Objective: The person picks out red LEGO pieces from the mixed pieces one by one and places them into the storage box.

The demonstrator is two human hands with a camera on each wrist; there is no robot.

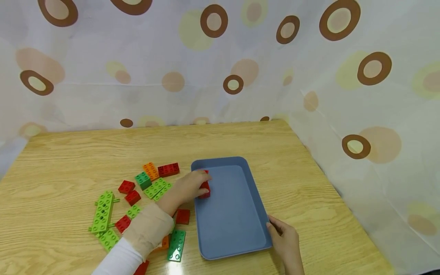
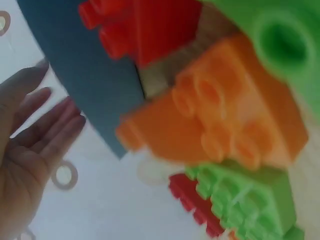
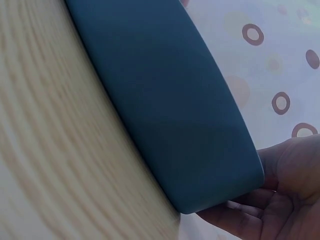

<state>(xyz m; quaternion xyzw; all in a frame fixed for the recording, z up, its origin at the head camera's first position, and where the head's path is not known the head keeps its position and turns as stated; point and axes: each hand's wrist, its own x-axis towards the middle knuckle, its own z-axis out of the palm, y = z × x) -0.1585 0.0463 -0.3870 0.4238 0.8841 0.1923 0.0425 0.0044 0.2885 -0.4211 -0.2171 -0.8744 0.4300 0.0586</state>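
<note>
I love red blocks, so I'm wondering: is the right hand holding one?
No, the right hand is holding the edge of the blue-grey tray.

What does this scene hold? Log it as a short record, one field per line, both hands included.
Surface: wooden table
Container: blue-gray tray, on the table
In tray: red brick, by the left wall, partly hidden by fingers
Left grip: at the red brick; whether it holds it, cannot tell
Right grip: holds the tray's near right corner
Loose pieces: red, orange, light green and dark green, left of the tray
Backdrop: pale sheet with brown rings and spots
</note>
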